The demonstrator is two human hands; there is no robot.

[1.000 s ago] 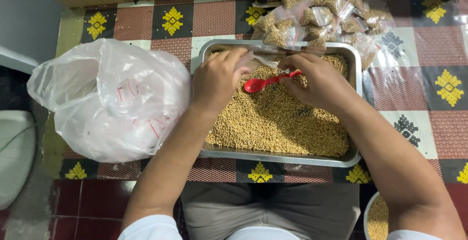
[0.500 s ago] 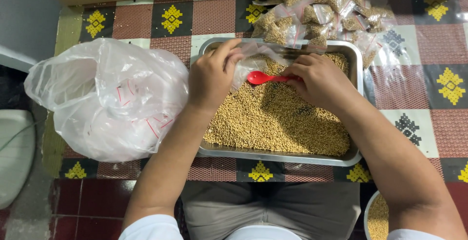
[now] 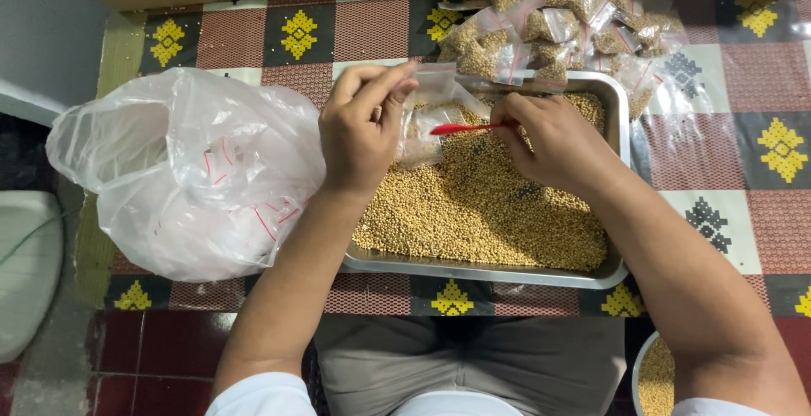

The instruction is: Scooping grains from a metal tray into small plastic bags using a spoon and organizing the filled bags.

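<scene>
Pouch [image 3: 431, 120] in left grip [image 3: 363, 125], spoon [image 3: 463, 129] beside

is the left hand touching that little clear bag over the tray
Touching. The head view shows the left hand pinching the top edge of the small clear bag between its fingertips, with no gap, above the metal tray.

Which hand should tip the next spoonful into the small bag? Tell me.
Right, probably. The right hand holds the red spoon, its bowl at the mouth of the small bag. The left hand pinches that bag open over the tray.
</scene>
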